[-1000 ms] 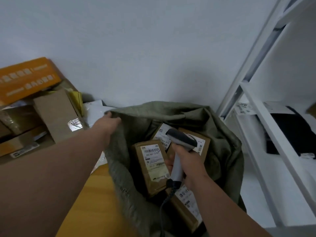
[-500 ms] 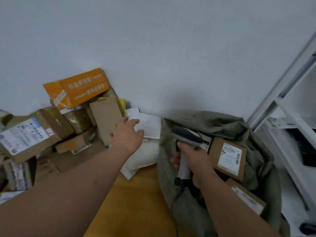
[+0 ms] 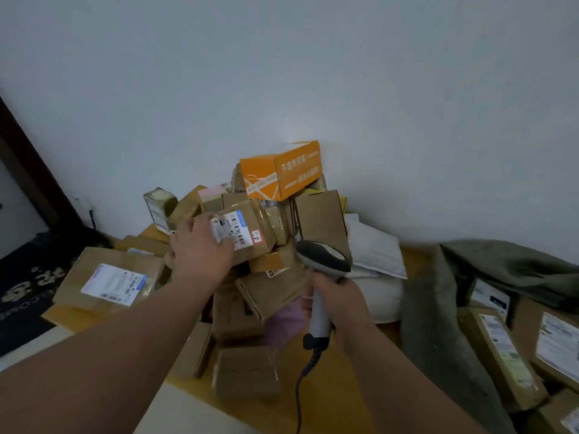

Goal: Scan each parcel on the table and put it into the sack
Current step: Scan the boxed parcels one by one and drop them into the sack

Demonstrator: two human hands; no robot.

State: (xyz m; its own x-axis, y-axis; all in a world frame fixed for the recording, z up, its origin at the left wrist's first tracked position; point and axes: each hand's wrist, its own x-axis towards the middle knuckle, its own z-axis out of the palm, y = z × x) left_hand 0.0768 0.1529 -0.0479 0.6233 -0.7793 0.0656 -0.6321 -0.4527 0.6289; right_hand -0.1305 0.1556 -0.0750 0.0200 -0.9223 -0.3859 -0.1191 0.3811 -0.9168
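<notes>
A heap of brown cardboard parcels covers the yellow table (image 3: 329, 399) against the wall. My left hand (image 3: 200, 252) reaches into the heap and grips a taped brown parcel (image 3: 250, 233) with a white barcode label. My right hand (image 3: 338, 305) holds a grey and white barcode scanner (image 3: 322, 261) by its handle, head up, just right of that parcel; its cable (image 3: 300, 386) hangs down. The open olive sack (image 3: 438, 333) stands at the right with several labelled parcels (image 3: 501, 352) inside.
An orange box (image 3: 282, 170) tops the heap. White padded mailers (image 3: 372, 249) lie between heap and sack. A flat labelled box (image 3: 109, 280) rests at the table's left edge. Dark patterned floor mat (image 3: 25, 283) lies left, below a dark door frame.
The view has swung left from the sack to the heap. My left hand let go of the sack rim, crossed to the pile and took hold of the labelled parcel. The scanner stayed in my right hand.
</notes>
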